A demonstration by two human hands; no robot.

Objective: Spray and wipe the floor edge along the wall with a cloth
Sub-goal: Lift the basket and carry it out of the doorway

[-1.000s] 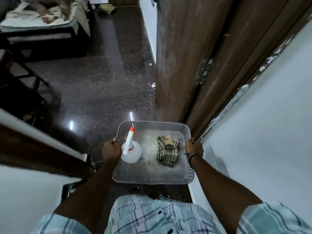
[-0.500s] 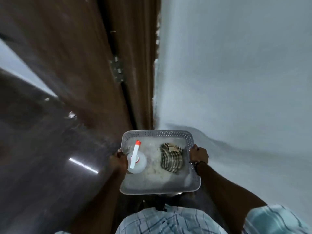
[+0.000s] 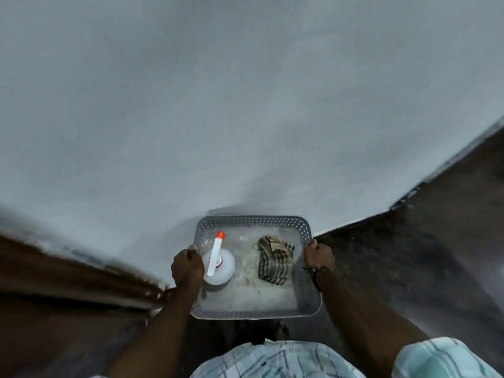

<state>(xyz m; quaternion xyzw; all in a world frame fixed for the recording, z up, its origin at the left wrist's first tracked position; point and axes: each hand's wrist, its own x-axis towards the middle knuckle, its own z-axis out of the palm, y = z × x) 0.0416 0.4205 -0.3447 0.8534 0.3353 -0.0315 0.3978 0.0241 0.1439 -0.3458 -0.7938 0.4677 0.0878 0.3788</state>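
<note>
Head view is showing me facing a plain pale grey-white wall point(image 3: 245, 105), carrying a shallow grey perforated plastic basket point(image 3: 253, 222) in front of my waist. What is worrying me most is the translucent white plastic spray bottle with its white nozzle and orange tip point(image 3: 218, 264): it is standing loose on the left side of the basket floor, right against the wall by my left hand, and any tilt while I am bending down could be tipping it over or rolling it into the folded brown-and-cream checked cloth point(image 3: 275, 260), which is lying on the right side of the basket, apart from the bottle. I am also judging that the picture is blurring at the edges, so lowering the basket now risks knocking it against the wall or setting it on the strip I mean to clean. That strip, where the wall meets the dark speckled stone floor point(image 3: 409, 268), is running off to my right; nothing is sprayed or wiped yet.

My left hand point(image 3: 187, 266) is curling tightly over the basket's left rim, knuckles up. My right hand point(image 3: 318, 255), with a dark band at the wrist, is gripping the right rim the same way. Neither hand is touching the bottle or the cloth.
</note>
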